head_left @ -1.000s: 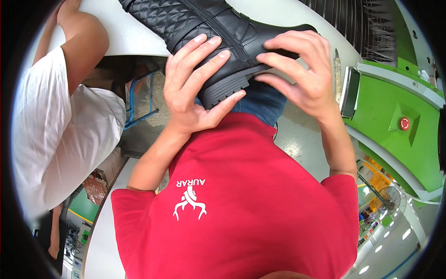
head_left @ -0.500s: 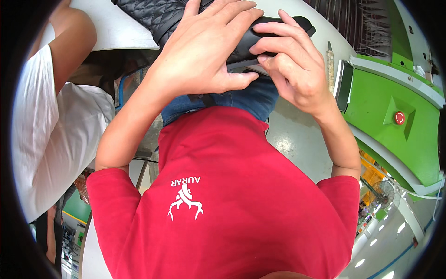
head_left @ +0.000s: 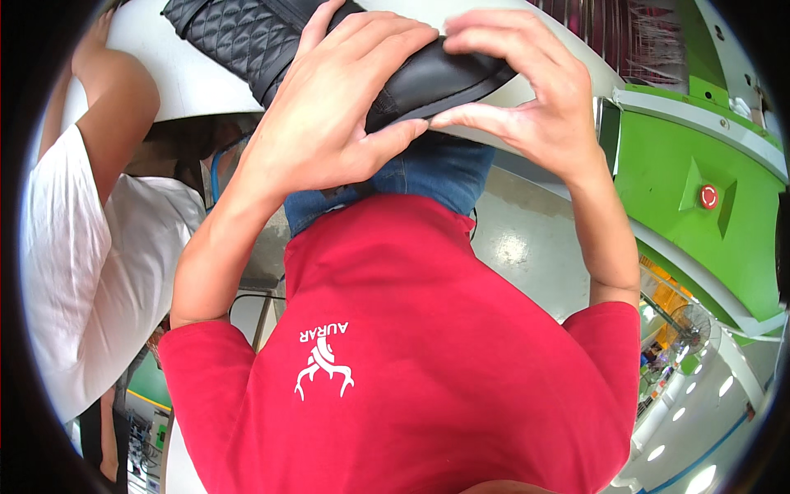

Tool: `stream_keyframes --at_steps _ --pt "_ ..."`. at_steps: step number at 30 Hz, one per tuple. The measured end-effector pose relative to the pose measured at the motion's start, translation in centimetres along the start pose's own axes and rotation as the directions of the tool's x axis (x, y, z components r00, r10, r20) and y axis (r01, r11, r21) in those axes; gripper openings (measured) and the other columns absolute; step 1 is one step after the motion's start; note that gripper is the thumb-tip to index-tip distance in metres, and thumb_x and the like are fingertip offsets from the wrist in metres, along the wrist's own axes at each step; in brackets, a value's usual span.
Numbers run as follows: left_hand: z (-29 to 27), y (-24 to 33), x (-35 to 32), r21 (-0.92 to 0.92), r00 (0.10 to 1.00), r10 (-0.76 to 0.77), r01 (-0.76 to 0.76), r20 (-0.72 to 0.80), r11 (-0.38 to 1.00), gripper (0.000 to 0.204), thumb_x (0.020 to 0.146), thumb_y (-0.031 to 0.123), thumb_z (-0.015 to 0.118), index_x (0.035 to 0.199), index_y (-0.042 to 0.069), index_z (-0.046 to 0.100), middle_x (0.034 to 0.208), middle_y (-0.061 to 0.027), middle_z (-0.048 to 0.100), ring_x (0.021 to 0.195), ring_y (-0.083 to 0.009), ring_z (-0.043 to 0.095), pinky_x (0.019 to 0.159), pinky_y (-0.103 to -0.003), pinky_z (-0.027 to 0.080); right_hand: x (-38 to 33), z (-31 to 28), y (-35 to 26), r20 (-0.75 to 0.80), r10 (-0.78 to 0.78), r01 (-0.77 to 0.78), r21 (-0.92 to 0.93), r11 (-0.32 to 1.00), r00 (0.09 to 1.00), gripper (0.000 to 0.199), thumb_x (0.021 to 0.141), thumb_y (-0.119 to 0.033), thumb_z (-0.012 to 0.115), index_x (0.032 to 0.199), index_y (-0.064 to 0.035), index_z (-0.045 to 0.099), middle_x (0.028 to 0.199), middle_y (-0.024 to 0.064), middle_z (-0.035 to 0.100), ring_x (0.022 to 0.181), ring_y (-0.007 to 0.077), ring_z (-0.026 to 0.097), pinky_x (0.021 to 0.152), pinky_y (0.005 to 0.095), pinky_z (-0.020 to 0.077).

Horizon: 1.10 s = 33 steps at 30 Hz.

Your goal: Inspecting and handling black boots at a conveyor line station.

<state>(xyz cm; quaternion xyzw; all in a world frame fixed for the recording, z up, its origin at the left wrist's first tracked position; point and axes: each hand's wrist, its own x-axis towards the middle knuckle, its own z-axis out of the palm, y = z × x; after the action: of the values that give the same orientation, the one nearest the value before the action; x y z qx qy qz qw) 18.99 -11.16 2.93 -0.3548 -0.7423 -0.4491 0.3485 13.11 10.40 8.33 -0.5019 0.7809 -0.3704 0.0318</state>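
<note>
A black boot (head_left: 418,81) with a quilted shaft lies on its side across the white table (head_left: 202,66), its toe pointing right. My left hand (head_left: 333,111) rests over the boot's middle, fingers across the upper and thumb along the near sole edge. My right hand (head_left: 547,86) spans the toe, with its fingers on the far side and its thumb stretched to the near sole edge. Both thumb tips almost meet there. Part of the boot between shaft and toe is hidden under my left hand.
A green machine (head_left: 699,156) with a red button (head_left: 708,196) stands at the right. Dark reddish bristly strands (head_left: 634,41) hang at the far right. On the left, close by, sits a person in a white sleeve (head_left: 70,255). A fan (head_left: 691,321) stands lower right.
The boot has shifted left and a little nearer. My right hand has gone from curled fingers to a wide spread over the toe. A pointed tool beside it is now hidden.
</note>
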Motion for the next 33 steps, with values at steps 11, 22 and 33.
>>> stream_keyframes --at_steps 11,22,33 --pt "-0.9 0.6 0.1 0.438 0.798 -0.42 0.222 0.432 0.871 0.09 0.084 0.064 0.081 0.137 -0.006 0.063 0.117 -0.0233 0.073 0.113 -0.043 0.067 0.102 -0.05 0.05 -2.4 -1.8 3.5 0.013 -0.29 0.288 -0.178 0.941 0.957 0.038 0.078 -0.015 0.09 0.114 -0.0094 0.08 0.128 0.0102 0.076 0.125 0.0319 0.071 0.112 0.0505 0.056" --pt "-1.0 0.8 1.5 0.368 0.793 -0.413 0.257 0.447 0.894 0.075 0.083 0.049 0.085 0.136 -0.002 0.065 0.115 -0.0218 0.074 0.106 -0.04 0.07 0.099 -0.048 0.051 0.4 -4.7 4.5 0.15 0.098 -0.13 0.228 0.965 0.984 0.046 0.083 -0.049 0.086 0.103 -0.0081 0.082 0.111 0.0153 0.082 0.1 0.032 0.079 0.091 0.0498 0.0612" --pt "-1.0 1.3 2.1 0.391 0.77 -0.46 0.295 0.443 0.872 0.071 0.075 0.042 0.093 0.128 0.002 0.069 0.109 -0.0166 0.074 0.102 -0.0369 0.07 0.098 -0.048 0.052 -1.5 -2.1 9.3 0.235 0.182 -0.286 0.553 0.783 0.955 0.054 0.066 -0.009 0.101 0.113 -0.004 0.076 0.117 0.006 0.075 0.109 0.017 0.071 0.101 0.0328 0.055"
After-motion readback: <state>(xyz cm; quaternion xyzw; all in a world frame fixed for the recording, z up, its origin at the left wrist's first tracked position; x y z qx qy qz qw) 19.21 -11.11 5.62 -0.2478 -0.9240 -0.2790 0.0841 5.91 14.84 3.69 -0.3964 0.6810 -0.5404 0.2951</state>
